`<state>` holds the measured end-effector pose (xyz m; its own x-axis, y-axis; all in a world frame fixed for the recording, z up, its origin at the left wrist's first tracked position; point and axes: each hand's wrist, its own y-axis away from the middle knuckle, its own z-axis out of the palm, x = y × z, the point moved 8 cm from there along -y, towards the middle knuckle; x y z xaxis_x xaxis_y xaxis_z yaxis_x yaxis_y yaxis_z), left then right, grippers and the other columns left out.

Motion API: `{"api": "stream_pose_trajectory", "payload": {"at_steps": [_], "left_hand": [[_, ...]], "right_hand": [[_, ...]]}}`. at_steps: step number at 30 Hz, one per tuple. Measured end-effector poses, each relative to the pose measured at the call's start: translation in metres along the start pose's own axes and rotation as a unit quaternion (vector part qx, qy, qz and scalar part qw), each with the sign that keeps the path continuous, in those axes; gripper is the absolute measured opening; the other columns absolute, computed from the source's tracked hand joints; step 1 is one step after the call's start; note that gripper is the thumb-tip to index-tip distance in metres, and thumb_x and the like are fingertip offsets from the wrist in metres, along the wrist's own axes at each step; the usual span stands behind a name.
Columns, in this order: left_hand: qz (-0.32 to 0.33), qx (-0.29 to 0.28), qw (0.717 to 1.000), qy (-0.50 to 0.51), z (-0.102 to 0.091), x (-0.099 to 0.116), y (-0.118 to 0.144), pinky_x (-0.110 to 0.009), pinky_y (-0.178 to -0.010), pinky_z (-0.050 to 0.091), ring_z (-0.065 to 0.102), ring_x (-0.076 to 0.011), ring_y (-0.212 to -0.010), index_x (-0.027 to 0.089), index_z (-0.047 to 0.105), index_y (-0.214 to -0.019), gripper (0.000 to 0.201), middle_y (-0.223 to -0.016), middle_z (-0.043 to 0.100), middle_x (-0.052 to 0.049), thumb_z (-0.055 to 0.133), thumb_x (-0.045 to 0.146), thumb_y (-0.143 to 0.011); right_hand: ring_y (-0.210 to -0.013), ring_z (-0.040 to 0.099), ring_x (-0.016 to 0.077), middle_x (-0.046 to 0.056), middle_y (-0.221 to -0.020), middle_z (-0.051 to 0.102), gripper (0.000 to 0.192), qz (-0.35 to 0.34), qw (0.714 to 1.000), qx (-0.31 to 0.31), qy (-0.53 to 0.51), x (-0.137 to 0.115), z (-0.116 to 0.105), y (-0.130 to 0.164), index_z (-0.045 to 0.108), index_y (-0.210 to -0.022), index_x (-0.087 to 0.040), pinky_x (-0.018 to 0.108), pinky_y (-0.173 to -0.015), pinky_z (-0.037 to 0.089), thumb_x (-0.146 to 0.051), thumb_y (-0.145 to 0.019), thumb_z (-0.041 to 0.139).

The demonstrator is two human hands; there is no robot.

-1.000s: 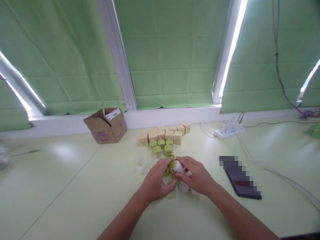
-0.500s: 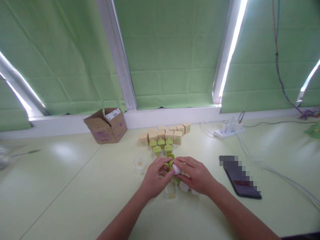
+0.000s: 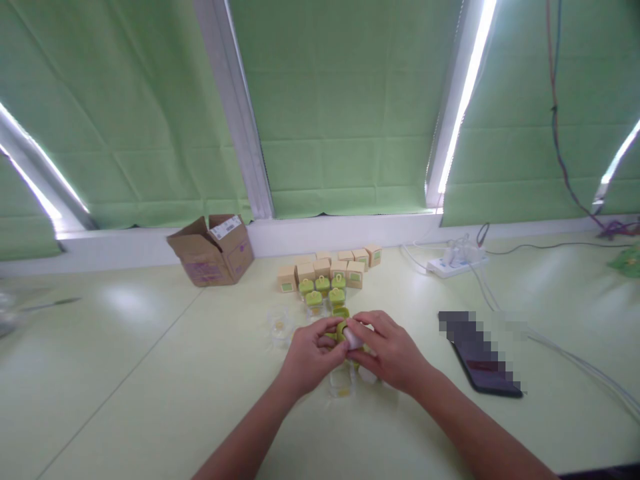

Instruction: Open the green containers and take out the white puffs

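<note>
Both my hands meet over the pale green table. My left hand pinches a small green lid, and my right hand grips a small white jar pressed against that lid. Below the hands stands a clear plastic case. Just beyond my fingers sit several small green-topped items, and behind them a row of little tan boxes. More clear plastic cases lie to the left of my hands.
An open brown cardboard box stands at the back left by the window ledge. A dark phone lies to the right, with a white power strip and cables beyond it. Green blinds cover the windows.
My hands have drawn slightly nearer and up, turning the white jar against the green lid. The clear case beneath them now shows more fully.
</note>
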<state>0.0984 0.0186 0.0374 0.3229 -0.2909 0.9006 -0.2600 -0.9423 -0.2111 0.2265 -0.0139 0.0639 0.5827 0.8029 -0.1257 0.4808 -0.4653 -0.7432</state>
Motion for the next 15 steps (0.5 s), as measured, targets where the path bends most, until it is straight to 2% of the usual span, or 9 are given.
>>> {"api": "stream_pose_trajectory", "payload": {"at_steps": [5, 11, 15], "left_hand": [[0.007, 0.001, 1.0, -0.022, -0.001, -0.004, 0.001, -0.02, -0.051, 0.052, 0.065, -0.014, -0.055, 0.011, 0.06, -0.107, 0.038, -0.061, 0.065, 0.001, 0.064, 0.029, -0.075], [0.047, 0.027, 0.997, -0.057, -0.003, 0.003, 0.002, -0.025, -0.063, 0.058, 0.069, -0.0171, -0.068, 0.01, 0.065, -0.101, 0.033, -0.079, 0.071, -0.005, 0.064, 0.029, -0.073], [0.054, 0.022, 0.996, -0.065, -0.003, 0.004, 0.002, -0.025, -0.065, 0.059, 0.069, -0.0179, -0.07, 0.01, 0.065, -0.102, 0.033, -0.079, 0.072, -0.004, 0.063, 0.024, -0.073]], "right_hand": [[-0.091, 0.056, 0.0215, 0.013, -0.1, 0.06, 0.033, -0.002, 1.0, -0.015, -0.021, -0.004, 0.001, -0.001, 0.056, -0.116, -0.014, 0.034, -0.077, 0.052, -0.031, -0.088, 0.055], [-0.091, 0.057, 0.0211, 0.012, -0.098, 0.061, 0.027, -0.012, 0.999, -0.028, -0.017, -0.008, -0.001, -0.004, 0.057, -0.111, -0.015, 0.033, -0.076, 0.053, -0.031, -0.091, 0.05], [-0.091, 0.058, 0.0223, 0.013, -0.095, 0.061, 0.025, -0.018, 0.999, -0.042, 0.008, -0.012, 0.0, -0.007, 0.058, -0.108, -0.014, 0.033, -0.073, 0.053, -0.03, -0.092, 0.046]]}}
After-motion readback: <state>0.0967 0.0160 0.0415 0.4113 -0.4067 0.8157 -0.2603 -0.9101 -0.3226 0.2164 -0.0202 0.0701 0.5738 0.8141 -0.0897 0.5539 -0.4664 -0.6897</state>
